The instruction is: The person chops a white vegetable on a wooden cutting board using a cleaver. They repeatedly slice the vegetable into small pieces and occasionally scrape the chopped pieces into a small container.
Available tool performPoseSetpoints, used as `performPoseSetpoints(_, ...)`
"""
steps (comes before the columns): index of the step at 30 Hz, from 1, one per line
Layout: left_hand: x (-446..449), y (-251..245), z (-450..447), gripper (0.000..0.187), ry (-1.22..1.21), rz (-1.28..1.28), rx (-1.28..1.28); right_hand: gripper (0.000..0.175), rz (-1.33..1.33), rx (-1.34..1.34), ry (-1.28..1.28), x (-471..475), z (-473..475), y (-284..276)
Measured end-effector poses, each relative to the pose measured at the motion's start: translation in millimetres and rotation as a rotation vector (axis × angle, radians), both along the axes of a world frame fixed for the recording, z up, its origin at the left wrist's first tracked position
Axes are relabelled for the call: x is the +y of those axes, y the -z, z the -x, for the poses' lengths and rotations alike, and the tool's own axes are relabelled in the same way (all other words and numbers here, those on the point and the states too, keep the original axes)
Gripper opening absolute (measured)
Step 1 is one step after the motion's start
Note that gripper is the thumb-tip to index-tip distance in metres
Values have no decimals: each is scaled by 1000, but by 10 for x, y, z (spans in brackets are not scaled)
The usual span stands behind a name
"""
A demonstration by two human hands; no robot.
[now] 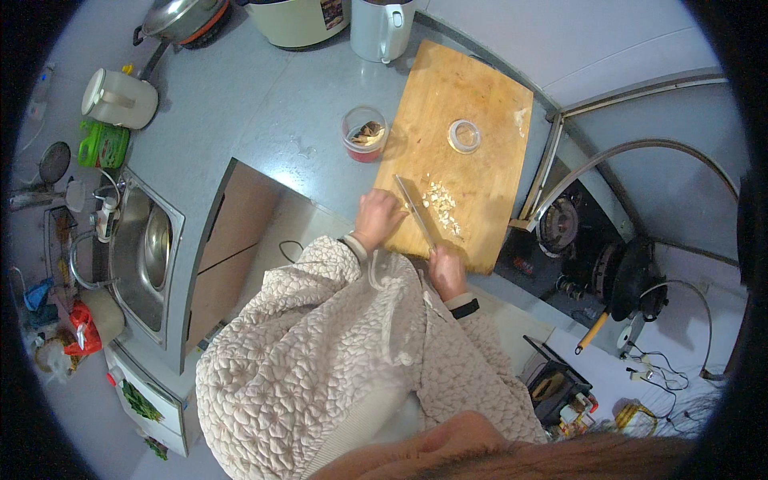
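Observation:
My right hand [447, 271] grips the handle of a kitchen knife [415, 210] at the near edge of a wooden cutting board [492, 174]. The blade slants away to the left across the board. Bent fingers of my left hand [379, 217] press down at the board's left edge, close beside the blade. A small pale food piece [407, 207] shows at those fingertips, mostly hidden. Chopped pale bits, perhaps garlic [443, 205], lie scattered right of the knife. Farther back on the board rests a round clear lid or ring [464, 137].
A clear tub [364, 135] with dried-looking food stands against the board's left side. Behind are a white jug [382, 30] and a pale green cooker [300, 23]. A steel sink [141, 258] is at left; a gas hob [558, 231] and black wok [630, 279] are at right.

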State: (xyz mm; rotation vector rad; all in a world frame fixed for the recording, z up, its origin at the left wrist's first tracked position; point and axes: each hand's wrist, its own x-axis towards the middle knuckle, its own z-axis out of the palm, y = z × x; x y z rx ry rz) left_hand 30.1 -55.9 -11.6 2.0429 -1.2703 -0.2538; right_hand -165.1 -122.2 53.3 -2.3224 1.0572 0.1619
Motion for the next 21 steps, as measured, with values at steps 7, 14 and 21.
performPoseSetpoints(7,22,17,-5,26,25,-27,58,26,77,119,-28,14,-22,-14)
performPoseSetpoints(14,29,18,-2,27,22,-23,27,25,56,-55,-4,13,35,-36)
performPoseSetpoints(21,5,-5,0,28,26,-67,37,24,79,66,-12,-28,17,39)
